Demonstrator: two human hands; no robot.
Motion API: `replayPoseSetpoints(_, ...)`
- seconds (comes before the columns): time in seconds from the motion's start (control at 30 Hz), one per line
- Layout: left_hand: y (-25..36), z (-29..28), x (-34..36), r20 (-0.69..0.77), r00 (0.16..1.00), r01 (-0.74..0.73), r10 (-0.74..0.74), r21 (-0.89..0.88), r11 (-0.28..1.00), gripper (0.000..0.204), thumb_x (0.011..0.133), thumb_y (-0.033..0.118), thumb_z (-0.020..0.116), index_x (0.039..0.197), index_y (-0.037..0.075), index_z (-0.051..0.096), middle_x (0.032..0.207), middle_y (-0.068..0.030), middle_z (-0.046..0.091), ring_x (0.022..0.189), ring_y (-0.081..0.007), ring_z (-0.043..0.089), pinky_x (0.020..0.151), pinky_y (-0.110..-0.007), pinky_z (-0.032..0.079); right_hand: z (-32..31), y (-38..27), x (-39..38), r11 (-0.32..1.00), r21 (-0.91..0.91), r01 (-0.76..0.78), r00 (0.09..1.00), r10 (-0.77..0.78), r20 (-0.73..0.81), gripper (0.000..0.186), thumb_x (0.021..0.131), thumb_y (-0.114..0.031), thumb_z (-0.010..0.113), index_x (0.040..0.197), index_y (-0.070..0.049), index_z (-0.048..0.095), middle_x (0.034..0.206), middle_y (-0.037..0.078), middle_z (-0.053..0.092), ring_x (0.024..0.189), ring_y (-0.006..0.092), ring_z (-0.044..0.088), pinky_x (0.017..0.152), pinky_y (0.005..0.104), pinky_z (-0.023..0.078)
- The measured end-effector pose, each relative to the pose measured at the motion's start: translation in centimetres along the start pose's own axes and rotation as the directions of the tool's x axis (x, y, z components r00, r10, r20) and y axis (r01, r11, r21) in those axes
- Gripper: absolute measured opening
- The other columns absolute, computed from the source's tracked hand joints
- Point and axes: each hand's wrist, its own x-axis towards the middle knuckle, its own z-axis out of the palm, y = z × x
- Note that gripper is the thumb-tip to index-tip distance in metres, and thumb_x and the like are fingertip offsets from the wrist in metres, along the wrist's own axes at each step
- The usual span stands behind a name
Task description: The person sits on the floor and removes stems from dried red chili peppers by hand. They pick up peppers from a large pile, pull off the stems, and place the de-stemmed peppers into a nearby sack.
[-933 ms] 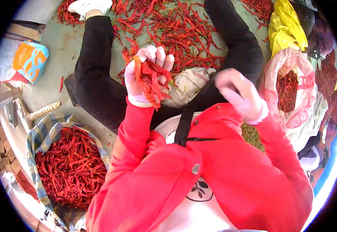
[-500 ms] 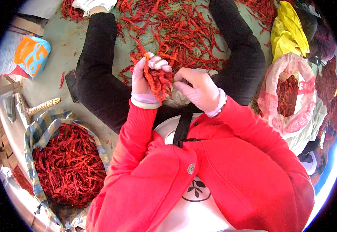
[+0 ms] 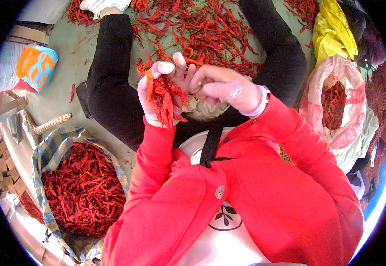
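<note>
A bunch of dried red chili peppers lies in my left hand, its thumb and fingers curled loosely round it and some chilies hanging below the palm. Close on the right, my right hand is closed in a pinch, its fingertips almost against the left fingers. A tiny yellowish bit, which looks like a chili stem, shows between the right fingertips. Both hands wear thin, see-through gloves. Beyond them, between my legs, a heap of red chilies is spread over the greenish floor.
At my left stands an open checked sack full of red chilies. To the right is a pink-and-white plastic bag with chilies inside, below a yellow bag. An orange-and-blue packet and a dark phone lie at left.
My left hand has moved a little left with the chilies, and its fingers have loosened and spread. The right hand has shifted slightly up, its pinch now off the bunch.
</note>
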Motion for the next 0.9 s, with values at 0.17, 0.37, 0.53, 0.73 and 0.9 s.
replayPoseSetpoints(0.17, -0.1, -0.3, 0.0, 0.048, 0.999, 0.005, -0.004, -0.018, 1.0, 0.017, 0.085, 0.032, 0.057, 0.089, 0.015, 0.058, 0.11, 0.0056, 0.061, 0.129, -0.0217, 0.036, 0.109, -0.048, 0.018, 1.4, 1.9, 0.9, 0.865, -0.45, 0.224, 0.968, -0.25, 0.001, 0.028, 0.081, -0.022, 0.059, 0.1, -0.002, 0.052, 0.091, 0.019, 0.059, 0.089, 0.0336, 0.059, 0.077, 0.0368, 0.045)
replayPoseSetpoints(0.37, -0.1, -0.3, 0.0, -0.033, 0.997, 0.068, -0.068, -0.015, 0.998, 0.023, 0.086, 0.029, 0.057, 0.099, 0.011, 0.054, 0.097, 0.0005, 0.062, 0.124, -0.0244, 0.044, 0.11, -0.045, 0.022, 1.3, 1.7, 1.1, 0.977, -0.188, 0.096, 0.995, -0.098, -0.004, 0.027, 0.08, -0.016, 0.057, 0.101, -0.002, 0.051, 0.085, 0.017, 0.06, 0.078, 0.0227, 0.061, 0.069, 0.0326, 0.047)
replayPoseSetpoints(0.53, 0.0, 1.0, -1.1, -0.123, 0.991, 0.06, -0.046, 0.112, 0.992, 0.029, 0.089, 0.036, 0.049, 0.082, 0.009, 0.055, 0.079, -0.0028, 0.058, 0.101, -0.0252, 0.052, 0.098, -0.045, 0.036, 1.7, 2.5, 1.3, 0.768, -0.587, 0.255, 0.95, -0.311, 0.005, 0.02, 0.081, -0.017, 0.057, 0.095, -0.003, 0.055, 0.085, 0.017, 0.06, 0.079, 0.0294, 0.06, 0.073, 0.0394, 0.048)
replayPoseSetpoints(0.73, -1.4, -0.2, -1.2, -0.03, 0.992, 0.12, -0.125, -0.136, 0.983, 0.024, 0.088, 0.026, 0.049, 0.075, 0.005, 0.053, 0.069, -0.0059, 0.056, 0.089, -0.0245, 0.058, 0.094, -0.044, 0.041, 3.9, 2.4, 0.1, 0.955, -0.238, 0.179, 0.937, -0.24, -0.255, 0.022, 0.091, -0.015, 0.044, 0.099, 0.001, 0.058, 0.083, -0.003, 0.052, 0.068, 0.0059, 0.048, 0.06, 0.0196, 0.036)
replayPoseSetpoints(0.9, -1.7, -0.2, -3.1, 0.154, 0.982, 0.148, -0.109, -0.277, 0.949, 0.018, 0.088, 0.021, 0.048, 0.087, 0.005, 0.055, 0.067, -0.0054, 0.056, 0.086, -0.0269, 0.058, 0.083, -0.041, 0.048, 1.8, 4.4, -1.0, 0.954, -0.229, 0.192, 0.978, -0.204, -0.031, 0.01, 0.087, -0.012, 0.052, 0.09, -0.006, 0.059, 0.071, -0.007, 0.046, 0.056, 0.0036, 0.038, 0.05, 0.0181, 0.026)
